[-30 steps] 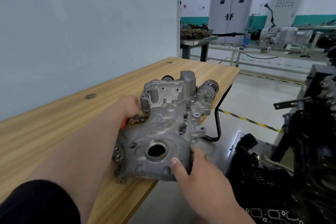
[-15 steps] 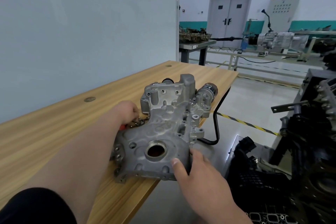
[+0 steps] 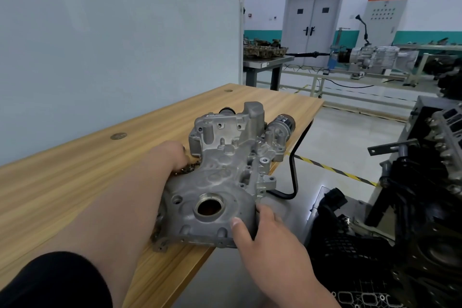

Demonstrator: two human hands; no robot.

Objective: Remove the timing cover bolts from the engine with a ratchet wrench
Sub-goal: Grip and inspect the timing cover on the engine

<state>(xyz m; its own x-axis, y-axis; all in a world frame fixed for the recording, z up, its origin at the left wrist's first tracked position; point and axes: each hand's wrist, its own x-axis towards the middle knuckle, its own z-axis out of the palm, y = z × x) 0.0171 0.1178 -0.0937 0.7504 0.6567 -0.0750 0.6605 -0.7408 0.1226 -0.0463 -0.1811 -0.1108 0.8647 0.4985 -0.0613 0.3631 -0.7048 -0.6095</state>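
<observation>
In your head view, the timing cover (image 3: 220,182) lies at the right edge of the wooden table (image 3: 75,182) — well apart from the engine (image 3: 445,137) on the right. Your right hand (image 3: 260,232) grips its near right corner, thumb on top. Your left hand (image 3: 172,155) touches its left edge — the fingers are hidden, so you cannot tell whether they hold anything.

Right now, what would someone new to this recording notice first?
The grey cast-metal timing cover lies at the near right edge of the wooden table, with a round hole low in its face. The left hand holds its left edge and the right hand grips its near right corner, thumb on top. A dark engine stands off the table at far right.
</observation>
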